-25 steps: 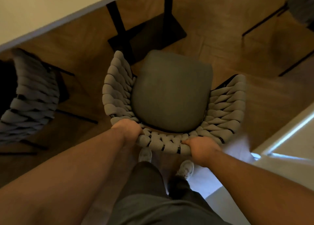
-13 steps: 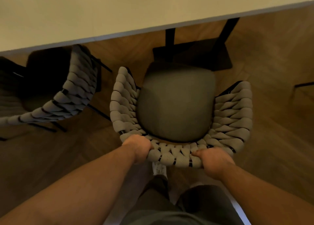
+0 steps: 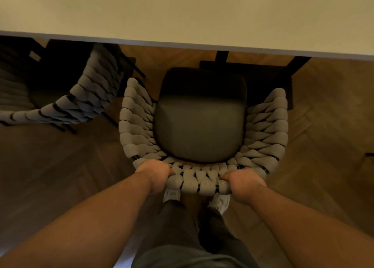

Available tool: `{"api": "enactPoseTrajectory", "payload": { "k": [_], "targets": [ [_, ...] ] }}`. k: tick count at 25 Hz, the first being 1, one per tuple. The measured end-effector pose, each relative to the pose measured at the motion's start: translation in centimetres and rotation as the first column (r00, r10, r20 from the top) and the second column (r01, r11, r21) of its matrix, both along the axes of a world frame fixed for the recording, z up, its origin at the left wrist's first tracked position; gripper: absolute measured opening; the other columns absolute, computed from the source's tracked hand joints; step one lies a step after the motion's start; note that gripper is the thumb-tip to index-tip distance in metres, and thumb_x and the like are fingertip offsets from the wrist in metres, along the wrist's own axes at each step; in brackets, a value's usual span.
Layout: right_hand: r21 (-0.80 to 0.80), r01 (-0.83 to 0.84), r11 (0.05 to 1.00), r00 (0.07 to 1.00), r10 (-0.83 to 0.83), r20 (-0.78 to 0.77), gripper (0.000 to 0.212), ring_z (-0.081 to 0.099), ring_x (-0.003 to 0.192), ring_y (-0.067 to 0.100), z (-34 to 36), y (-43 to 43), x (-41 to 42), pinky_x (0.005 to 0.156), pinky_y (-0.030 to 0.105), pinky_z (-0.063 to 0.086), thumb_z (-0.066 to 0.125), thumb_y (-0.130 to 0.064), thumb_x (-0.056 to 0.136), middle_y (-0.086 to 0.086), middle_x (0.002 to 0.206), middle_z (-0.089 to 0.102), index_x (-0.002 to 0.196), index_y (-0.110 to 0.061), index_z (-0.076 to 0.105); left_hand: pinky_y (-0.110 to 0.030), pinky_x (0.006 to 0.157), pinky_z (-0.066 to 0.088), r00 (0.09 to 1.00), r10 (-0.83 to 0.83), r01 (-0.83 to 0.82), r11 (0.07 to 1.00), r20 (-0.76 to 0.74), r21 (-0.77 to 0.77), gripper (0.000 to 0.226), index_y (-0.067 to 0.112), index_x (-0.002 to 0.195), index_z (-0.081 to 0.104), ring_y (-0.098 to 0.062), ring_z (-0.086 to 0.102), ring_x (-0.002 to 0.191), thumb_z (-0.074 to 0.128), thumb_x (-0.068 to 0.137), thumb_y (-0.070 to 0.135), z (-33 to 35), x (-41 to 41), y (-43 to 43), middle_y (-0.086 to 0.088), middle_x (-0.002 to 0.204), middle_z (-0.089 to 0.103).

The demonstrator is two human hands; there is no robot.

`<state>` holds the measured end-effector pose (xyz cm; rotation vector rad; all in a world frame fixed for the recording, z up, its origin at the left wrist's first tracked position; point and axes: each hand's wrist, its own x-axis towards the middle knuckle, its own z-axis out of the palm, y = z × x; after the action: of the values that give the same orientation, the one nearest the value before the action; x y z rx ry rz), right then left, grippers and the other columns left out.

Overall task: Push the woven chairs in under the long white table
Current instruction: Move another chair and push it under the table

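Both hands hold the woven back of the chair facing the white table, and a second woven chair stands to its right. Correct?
No. The head view shows the second woven chair to its left, not its right. The left hand and right hand do hold the woven back of the chair facing the white table.

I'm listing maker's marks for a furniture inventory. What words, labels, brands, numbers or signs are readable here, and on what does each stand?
No readable text.
The white table shows a blank top.
The woven chair, gripped by the left hand and right hand, shows no tag.
The neighbouring chair shows none either.
The white shoes are too dim and blurred to tell.
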<state>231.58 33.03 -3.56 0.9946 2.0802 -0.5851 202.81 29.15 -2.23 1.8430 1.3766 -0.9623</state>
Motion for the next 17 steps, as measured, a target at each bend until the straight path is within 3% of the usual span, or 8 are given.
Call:
{"api": "enactPoseTrajectory", "payload": {
  "k": [3, 12, 14, 17],
  "targets": [
    [-0.04, -0.043, 0.998, 0.999, 0.043, 0.006, 0.063, 0.054, 0.137, 0.023, -0.6, 0.7, 0.0, 0.112, 0.045, 0.045, 0.054, -0.021, 0.103, -0.004, 0.158, 0.051, 0.16, -0.043, 0.035, -0.047, 0.095, 0.056, 1.0, 0.012, -0.012, 1.0, -0.005, -0.027, 0.044, 0.042, 0.133, 0.062, -0.023, 0.065, 0.112, 0.061, 0.096, 0.019, -0.7, 0.0, 0.2, 0.005, 0.123, 0.068],
    [-0.119, 0.008, 0.993, 1.0, -0.009, -0.006, 0.07, 0.042, 0.148, 0.021, -3.0, -1.8, 1.3, 0.128, 0.046, 0.016, 0.056, -0.017, 0.1, -0.006, 0.164, 0.042, 0.162, -0.037, 0.031, -0.047, 0.099, 0.055, 0.996, 0.085, -0.081, 0.991, 0.035, -0.106, 0.043, 0.041, 0.134, 0.057, -0.022, 0.063, 0.116, 0.066, 0.094, 0.025, -3.4, 0.7, -2.1, 0.006, 0.128, 0.068],
    [-0.153, 0.019, 0.988, 0.998, -0.029, -0.061, 0.068, 0.045, 0.144, 0.018, -2.7, -1.6, 1.8, 0.127, 0.046, 0.013, 0.06, -0.028, 0.097, -0.008, 0.158, 0.049, 0.16, -0.038, 0.036, -0.047, 0.099, 0.055, 0.996, 0.073, -0.068, 0.993, 0.051, -0.094, 0.045, 0.042, 0.133, 0.057, -0.022, 0.063, 0.115, 0.068, 0.091, 0.029, -3.7, 0.7, -2.1, 0.007, 0.127, 0.068],
    [-0.214, 0.065, 0.975, 0.993, -0.085, -0.086, 0.08, 0.051, 0.137, 0.012, -1.6, 0.9, 4.0, 0.129, 0.055, 0.002, 0.059, -0.068, 0.08, -0.014, 0.143, 0.062, 0.154, -0.04, 0.047, -0.047, 0.111, 0.049, 0.996, 0.079, -0.07, 0.984, 0.048, -0.162, 0.07, 0.044, 0.153, 0.042, -0.024, 0.057, 0.132, 0.069, 0.088, 0.033, -4.0, 0.7, -1.4, 0.006, 0.146, 0.059]
  ]
}}
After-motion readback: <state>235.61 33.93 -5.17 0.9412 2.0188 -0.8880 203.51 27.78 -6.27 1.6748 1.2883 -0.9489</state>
